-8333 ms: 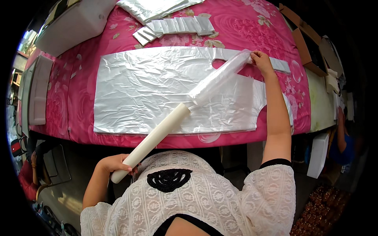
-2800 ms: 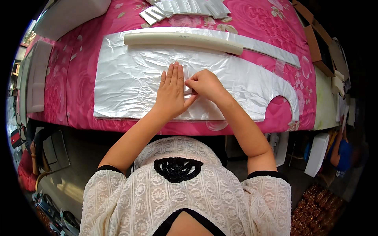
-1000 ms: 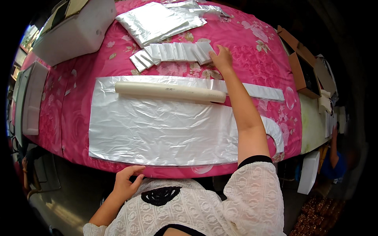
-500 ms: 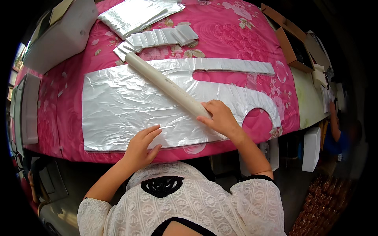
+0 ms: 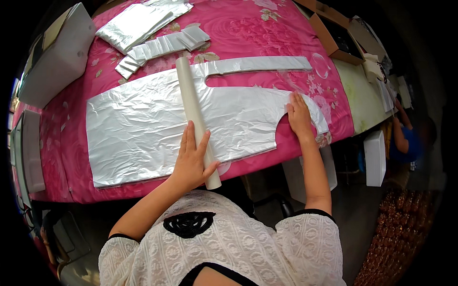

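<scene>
We see the left hand (image 5: 189, 164) spread, unclenched, over the tube (image 5: 191, 95) lying across the plastic sheet (image 5: 138, 128), and the right hand (image 5: 299, 115) flattened, gripping nothing, on the sheet's right end, where uneven pressure could cause wrinkling.

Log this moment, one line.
left hand: spread on white tube | right hand: on silvery sheet, curved end | tube: across sheet, near end overhanging

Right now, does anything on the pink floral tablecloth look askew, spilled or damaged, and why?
The long cream cylindrical roll looks askew: it slants across the wrinkled silvery plastic sheet, its near end jutting past the sheet's edge. Nothing looks spilled.
</scene>
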The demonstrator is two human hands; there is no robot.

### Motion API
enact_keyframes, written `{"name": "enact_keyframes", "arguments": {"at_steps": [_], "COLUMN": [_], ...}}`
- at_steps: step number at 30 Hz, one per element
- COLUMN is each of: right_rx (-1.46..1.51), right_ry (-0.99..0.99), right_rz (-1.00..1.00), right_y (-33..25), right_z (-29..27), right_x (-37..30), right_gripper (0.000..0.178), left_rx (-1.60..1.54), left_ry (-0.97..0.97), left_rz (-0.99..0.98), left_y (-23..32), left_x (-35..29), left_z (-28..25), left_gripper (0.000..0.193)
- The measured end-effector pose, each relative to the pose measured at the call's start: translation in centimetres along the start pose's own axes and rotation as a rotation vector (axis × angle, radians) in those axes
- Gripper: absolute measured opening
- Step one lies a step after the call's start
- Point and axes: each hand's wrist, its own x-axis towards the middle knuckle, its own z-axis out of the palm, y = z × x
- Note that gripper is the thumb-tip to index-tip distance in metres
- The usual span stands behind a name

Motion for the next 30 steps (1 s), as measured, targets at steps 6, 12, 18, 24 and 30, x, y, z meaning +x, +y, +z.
{"name": "enact_keyframes", "arguments": {"at_steps": [6,12,18,24,30], "right_rx": [-0.141,-0.161,0.207,1.047,0.917], "right_ry": [0.131,0.345,0.195,-0.36,-0.293], "right_rz": [0.264,0.221,0.277,-0.015,-0.358], "right_y": [4.8,2.8,-9.4,-23.7,-26.5], "right_z": [-1.9,-2.8,-5.8,-6.2,-7.5], "right_x": [-1.3,-2.0,-2.6,-5.8,-8.1], "right_gripper": [0.031,0.017,0.018,0.019,0.027], "left_rx": [0.018,0.019,-0.027,-1.102,-1.134], "left_ry": [0.03,0.04,0.045,0.016,-0.207], "left_rz": [-0.013,-0.007,0.005,-0.316,-0.729], "left_y": [1.8,2.2,1.8,1.6,-7.7], "left_x": [-0.4,-0.5,-0.7,0.3,-1.0], "left_z": [1.0,1.3,1.3,-1.5,-9.6], "left_gripper": [0.072,0.069,0.071,0.055,0.013]}}
